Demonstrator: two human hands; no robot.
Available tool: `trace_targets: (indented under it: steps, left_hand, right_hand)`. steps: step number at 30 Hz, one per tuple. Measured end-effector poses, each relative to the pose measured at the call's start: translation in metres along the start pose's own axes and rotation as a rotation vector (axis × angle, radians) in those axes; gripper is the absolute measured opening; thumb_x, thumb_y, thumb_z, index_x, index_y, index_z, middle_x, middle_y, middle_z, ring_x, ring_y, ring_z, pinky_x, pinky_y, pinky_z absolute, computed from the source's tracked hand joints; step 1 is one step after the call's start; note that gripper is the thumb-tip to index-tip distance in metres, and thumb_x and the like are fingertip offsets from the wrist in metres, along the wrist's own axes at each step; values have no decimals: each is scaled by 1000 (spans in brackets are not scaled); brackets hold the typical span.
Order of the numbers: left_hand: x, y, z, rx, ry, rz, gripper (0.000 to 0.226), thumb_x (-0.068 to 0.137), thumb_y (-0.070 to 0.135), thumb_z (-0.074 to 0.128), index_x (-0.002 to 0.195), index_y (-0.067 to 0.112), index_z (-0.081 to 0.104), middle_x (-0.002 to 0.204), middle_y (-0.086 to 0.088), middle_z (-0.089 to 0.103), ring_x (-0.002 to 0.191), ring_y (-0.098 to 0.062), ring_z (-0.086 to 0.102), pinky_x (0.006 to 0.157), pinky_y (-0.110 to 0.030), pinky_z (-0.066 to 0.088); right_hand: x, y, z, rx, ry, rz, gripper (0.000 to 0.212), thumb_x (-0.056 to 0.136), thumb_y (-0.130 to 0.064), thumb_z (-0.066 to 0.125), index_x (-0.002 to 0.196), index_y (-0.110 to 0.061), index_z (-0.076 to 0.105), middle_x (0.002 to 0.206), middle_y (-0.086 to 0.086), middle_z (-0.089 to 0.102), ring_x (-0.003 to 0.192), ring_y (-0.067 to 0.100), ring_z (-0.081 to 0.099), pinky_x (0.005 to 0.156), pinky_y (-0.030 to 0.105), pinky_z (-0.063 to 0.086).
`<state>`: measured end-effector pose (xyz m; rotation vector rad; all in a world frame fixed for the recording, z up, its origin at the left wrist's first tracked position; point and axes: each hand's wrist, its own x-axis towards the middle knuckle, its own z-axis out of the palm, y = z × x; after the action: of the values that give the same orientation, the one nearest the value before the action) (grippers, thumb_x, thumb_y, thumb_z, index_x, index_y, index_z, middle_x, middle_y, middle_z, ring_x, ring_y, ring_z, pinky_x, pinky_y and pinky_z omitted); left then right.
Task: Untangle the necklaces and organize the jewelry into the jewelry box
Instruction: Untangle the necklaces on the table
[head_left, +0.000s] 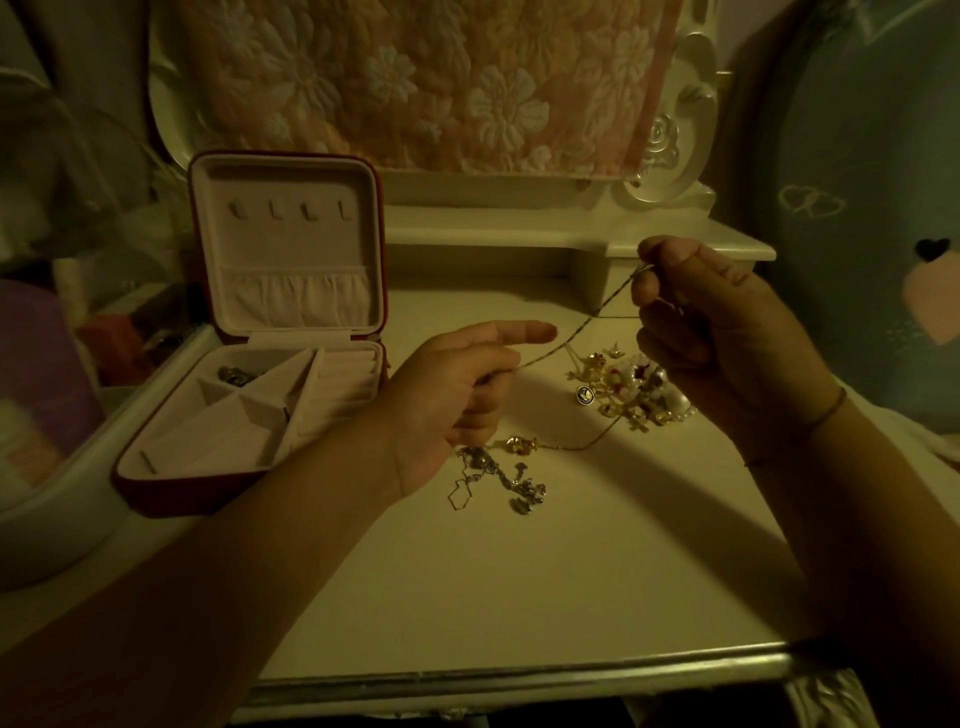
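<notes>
A thin gold chain (566, 340) stretches taut between my two hands above the table. My right hand (711, 332) pinches its upper end near the shelf. My left hand (457, 395) holds the lower end in curled fingers, with the index finger pointing right. Under the left hand lies a tangle of silver charms and chains (498, 480) with a gold flower piece (522, 446). A pile of gold and pearl jewelry (631, 389) lies below the right hand. The red jewelry box (249, 364) stands open at the left, with one dark piece (236, 375) in a back compartment.
The cream dressing table (519, 582) has a silver front edge. A raised shelf (519, 234) and a carved mirror frame draped with floral fabric (431, 78) stand behind. A plush cushion (872, 234) sits at the right, and cluttered items lie at the left.
</notes>
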<state>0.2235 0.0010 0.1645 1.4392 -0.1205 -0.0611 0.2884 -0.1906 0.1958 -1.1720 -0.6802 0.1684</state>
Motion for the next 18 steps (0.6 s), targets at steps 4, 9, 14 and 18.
trace_targets:
  steps: [4,9,14,18]
  left_hand:
    - [-2,-2,4,36,-141,-47,38,95,4,39,119,21,64,43,7,24,38,-7,14,39,-21,10]
    - [-3,-3,6,79,-250,-39,32,93,7,47,114,22,66,42,9,25,35,-5,16,35,-15,16]
    - [-4,-2,7,65,-252,-40,31,79,18,60,108,15,68,44,9,24,36,-5,14,35,-14,14]
    - [-4,-3,8,63,-237,-41,33,75,19,64,107,12,68,45,7,27,36,-4,15,35,-15,14]
  right_hand:
    - [1,-1,2,15,-6,-3,16,93,-19,42,94,-13,57,74,-3,61,41,4,26,40,14,30]
    - [1,-1,5,-7,-16,-3,17,94,-18,41,92,-13,57,73,-3,63,41,5,26,40,14,29]
    - [1,-1,6,3,-20,-1,17,93,-18,41,92,-13,57,73,-3,63,41,5,25,40,14,29]
    - [1,0,5,-19,-22,1,17,94,-18,41,93,-14,58,74,-3,63,42,6,24,40,15,27]
